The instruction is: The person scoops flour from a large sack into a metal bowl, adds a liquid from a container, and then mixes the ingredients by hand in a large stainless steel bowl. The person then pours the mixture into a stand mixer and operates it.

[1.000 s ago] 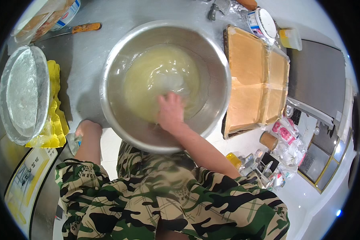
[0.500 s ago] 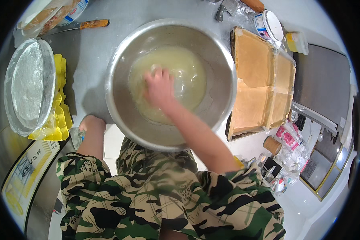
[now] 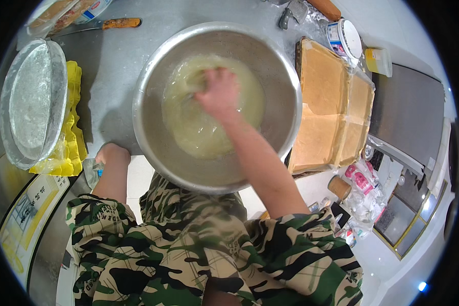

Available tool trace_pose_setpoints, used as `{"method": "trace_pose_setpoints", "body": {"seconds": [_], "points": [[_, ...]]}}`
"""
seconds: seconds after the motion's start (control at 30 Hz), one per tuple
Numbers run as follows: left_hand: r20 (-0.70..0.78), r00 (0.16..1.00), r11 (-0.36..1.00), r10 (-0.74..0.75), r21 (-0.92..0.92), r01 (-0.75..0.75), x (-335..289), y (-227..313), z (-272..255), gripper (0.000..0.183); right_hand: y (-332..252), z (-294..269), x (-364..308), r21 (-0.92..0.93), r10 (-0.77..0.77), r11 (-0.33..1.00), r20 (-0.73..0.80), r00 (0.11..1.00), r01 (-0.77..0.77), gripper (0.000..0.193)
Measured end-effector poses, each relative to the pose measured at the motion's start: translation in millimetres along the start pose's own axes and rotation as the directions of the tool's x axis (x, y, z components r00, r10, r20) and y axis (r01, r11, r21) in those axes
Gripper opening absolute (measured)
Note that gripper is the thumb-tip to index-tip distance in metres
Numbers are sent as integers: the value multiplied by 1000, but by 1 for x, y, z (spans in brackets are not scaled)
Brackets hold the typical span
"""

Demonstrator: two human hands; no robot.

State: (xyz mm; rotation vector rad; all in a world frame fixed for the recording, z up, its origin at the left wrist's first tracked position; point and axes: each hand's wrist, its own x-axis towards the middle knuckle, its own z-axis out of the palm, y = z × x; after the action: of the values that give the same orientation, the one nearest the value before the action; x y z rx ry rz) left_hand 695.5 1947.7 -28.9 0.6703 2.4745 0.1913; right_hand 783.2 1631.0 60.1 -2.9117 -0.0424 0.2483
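A large round steel bowl (image 3: pixel 153 143) stands at the front edge of the metal table. In it lies a shallow pool of pale yellowish, glossy liquid (image 3: pixel 204 137), rippled and streaked on its surface. Into the liquid's upper middle reaches my right hand (image 3: pixel 218 92), back of the hand up, with bent fingers dipping in. The fingertips are sunk and blurred, so whether they hold anything is hidden. My left hand (image 3: pixel 112 152) rests at the table's edge, left of the bowl, and its fingers are mostly out of sight.
Left of the bowl, a clear round tub (image 3: pixel 33 97) sits on yellow egg trays (image 3: pixel 75 117). An orange-handled knife (image 3: pixel 121 23) lies behind. Paper-lined baking trays (image 3: pixel 329 102) flank the bowl on the right, near a white bucket (image 3: pixel 345 38) and a scraper (image 3: pixel 294 13).
My right hand has moved a little right and away from me through the liquid, whose ripples have shifted. My left hand stays by the table's edge. The whole view has tilted slightly.
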Motion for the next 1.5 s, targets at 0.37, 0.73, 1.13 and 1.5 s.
{"method": "trace_pose_setpoints", "body": {"seconds": [0.37, 0.73, 1.13, 1.5], "points": [[-5, 999, 999, -36, -32, 36, 9, 2, 18, 56, -29, 5, -12, -20, -63, 998, 110, 992, 66, 51], [-65, 995, 995, -70, -80, 64, -6, 5, 3, 53, -52, 12, -67, 63, -177, 983, 89, 980, 172, 46], [-74, 991, 989, -110, -108, 102, 5, 4, 15, 50, -49, 20, -75, 32, -161, 987, 183, 970, 157, 48], [-93, 986, 983, -141, -134, 128, 7, 5, 9, 47, -24, 13, -91, -91, -43, 993, 266, 963, 70, 48]]}}
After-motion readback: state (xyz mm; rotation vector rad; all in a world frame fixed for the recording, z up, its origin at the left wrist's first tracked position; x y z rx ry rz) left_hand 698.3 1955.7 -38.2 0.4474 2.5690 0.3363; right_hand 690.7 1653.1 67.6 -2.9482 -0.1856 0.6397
